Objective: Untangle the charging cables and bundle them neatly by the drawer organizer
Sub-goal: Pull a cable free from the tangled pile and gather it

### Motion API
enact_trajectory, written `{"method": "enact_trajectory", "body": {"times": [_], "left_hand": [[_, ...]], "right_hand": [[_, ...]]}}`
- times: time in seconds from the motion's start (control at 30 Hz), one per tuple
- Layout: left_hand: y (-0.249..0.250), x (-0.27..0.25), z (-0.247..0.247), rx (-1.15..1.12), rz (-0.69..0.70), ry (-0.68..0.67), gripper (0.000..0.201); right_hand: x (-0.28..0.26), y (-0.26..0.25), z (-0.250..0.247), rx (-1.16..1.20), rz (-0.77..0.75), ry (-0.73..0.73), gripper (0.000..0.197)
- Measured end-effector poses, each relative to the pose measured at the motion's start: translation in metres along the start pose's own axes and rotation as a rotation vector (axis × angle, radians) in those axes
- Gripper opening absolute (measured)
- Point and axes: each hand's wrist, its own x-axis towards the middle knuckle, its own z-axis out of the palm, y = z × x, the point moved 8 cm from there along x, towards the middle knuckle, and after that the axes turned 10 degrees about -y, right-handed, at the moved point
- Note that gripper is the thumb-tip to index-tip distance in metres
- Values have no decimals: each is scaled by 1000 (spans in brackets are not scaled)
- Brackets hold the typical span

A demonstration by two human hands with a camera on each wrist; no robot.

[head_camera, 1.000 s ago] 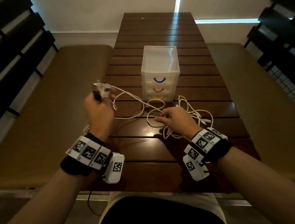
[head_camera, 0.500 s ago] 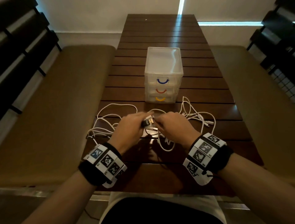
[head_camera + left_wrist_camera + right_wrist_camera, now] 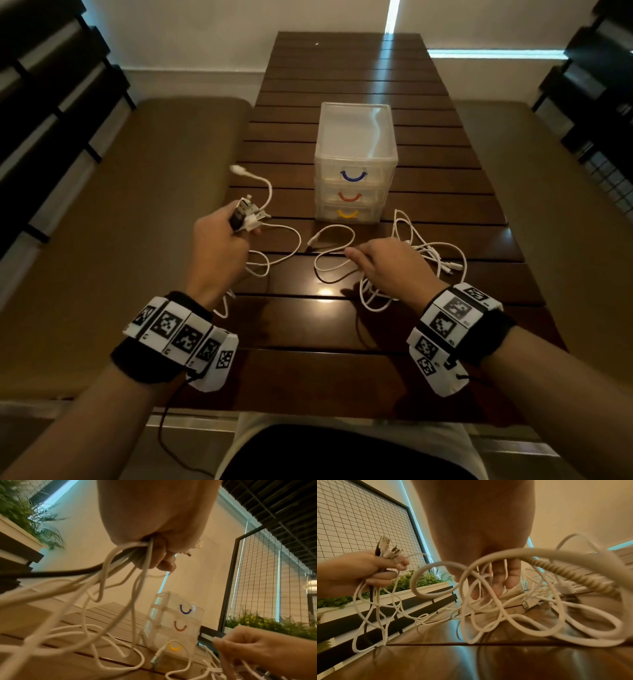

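Note:
Held above the table's left side, my left hand (image 3: 236, 233) grips a bunch of cable plug ends (image 3: 246, 214), white ones and a black one. Their cords hang down from the fist (image 3: 149, 550) to the table. One white end (image 3: 236, 168) sticks up from the bunch. My right hand (image 3: 376, 260) is low over the tangled white cables (image 3: 435, 253), fingers (image 3: 496, 582) stretched down among the loops. A loose white cable with a metal plug (image 3: 334, 240) lies just left of its fingertips. The clear three-drawer organizer (image 3: 356, 161) stands behind the cables.
The dark slatted wooden table (image 3: 342, 325) is narrow, and my left hand is near its left edge. Padded brown benches run along the left (image 3: 137, 240) and right (image 3: 565, 240). A thin black wire (image 3: 164, 428) hangs from my left wrist band.
Half a second ago both hands met at the table's middle over a black plug. The left hand has since moved left and up with the plugs, and the right has gone back to the pile.

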Motion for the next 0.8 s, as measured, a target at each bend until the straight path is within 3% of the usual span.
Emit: {"method": "enact_trajectory", "body": {"times": [0.17, 0.33, 0.47, 0.57, 0.8], "left_hand": [[-33, 0, -26, 102, -160, 13, 18], [-64, 1, -65, 280, -220, 68, 19], [-84, 0, -106, 360, -282, 152, 19], [-102, -3, -131, 404, -348, 179, 17], [-126, -12, -135, 316, -341, 168, 17]], "right_hand": [[-1, -22, -4, -301, -40, 145, 36], [8, -61, -3, -381, -97, 231, 23], [21, -84, 6, -344, -110, 168, 19], [31, -97, 18, -313, -137, 32, 21], [48, -118, 46, -317, -166, -117, 21]]}}
